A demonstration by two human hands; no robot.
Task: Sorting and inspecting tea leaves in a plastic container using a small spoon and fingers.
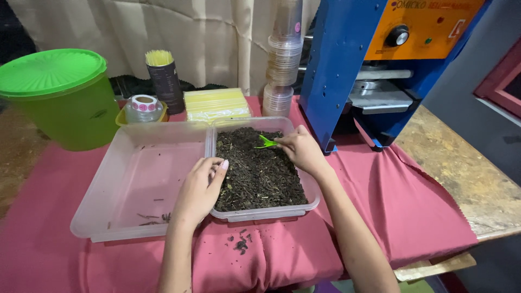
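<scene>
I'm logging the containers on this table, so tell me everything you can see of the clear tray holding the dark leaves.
The tray of dark leaves is a shallow rectangular container of clear, slightly frosted plastic with rounded corners and a rolled rim. It sits flat on the red cloth, side by side with a nearly empty matching tray. Dark, dry shredded leaves fill most of it. The left hand rests over its left edge; the right hand holds a small green scoop over the leaves. A few crumbs lie on the cloth in front.
</scene>
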